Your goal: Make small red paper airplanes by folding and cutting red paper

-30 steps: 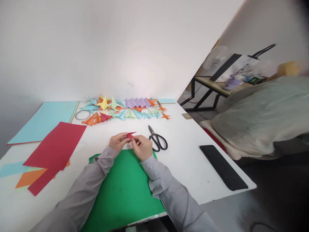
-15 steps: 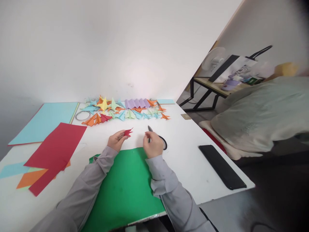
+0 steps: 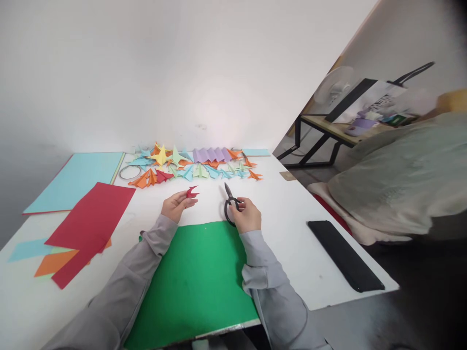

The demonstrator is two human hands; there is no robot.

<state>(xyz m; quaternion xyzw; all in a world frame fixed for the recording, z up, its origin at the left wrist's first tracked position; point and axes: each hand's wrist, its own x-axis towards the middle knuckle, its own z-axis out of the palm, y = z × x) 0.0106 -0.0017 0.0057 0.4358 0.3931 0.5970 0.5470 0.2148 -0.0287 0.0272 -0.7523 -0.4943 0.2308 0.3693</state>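
Observation:
A small red folded paper piece (image 3: 191, 193) with pointed tips is pinched in the fingers of my left hand (image 3: 175, 206). My right hand (image 3: 248, 215) grips a pair of black-handled scissors (image 3: 229, 191) by the loops, their blades pointing away from me and looking closed. Some space separates the scissors from the red piece. Both hands are just beyond the far edge of a green sheet (image 3: 204, 272) on the white table (image 3: 284, 243).
Folded paper shapes in several colours (image 3: 200, 171) line the wall side, with a pleated purple paper (image 3: 211, 155). Red sheets (image 3: 91, 214) and light blue sheets (image 3: 83, 175) lie left. A black flat case (image 3: 345, 255) rests right. Another person's light-clothed body (image 3: 394, 170) is beyond the table.
My right hand has moved right and taken hold of the scissors, which were lying beside it. My left hand still holds the red paper piece, now turned slightly. The view has shifted a little.

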